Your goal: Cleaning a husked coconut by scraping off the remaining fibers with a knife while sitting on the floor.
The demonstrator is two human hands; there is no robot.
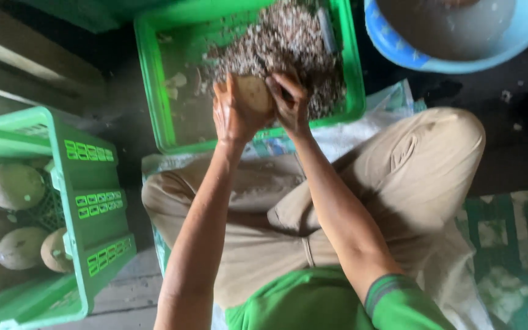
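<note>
The person sits on a dark, dusty floor point(520, 153) in a dim room, knees apart over a white woven sack point(362, 131), with a green patterned mat point(508, 244) at one side. Two green plastic crates stand here: one crate of shavings point(160, 104) ahead of the knees, heaped with brownish husk scraps, and one side crate point(87, 201) holding at least four round peeled coconuts point(13, 185). One blue basin point(398, 43) sits at the far corner. The left hand point(233, 116) and right hand point(288, 101) meet above the front crate's near rim, fingers point(282, 79) clasped around a single pale coconut point(253, 93) held between them.
</note>
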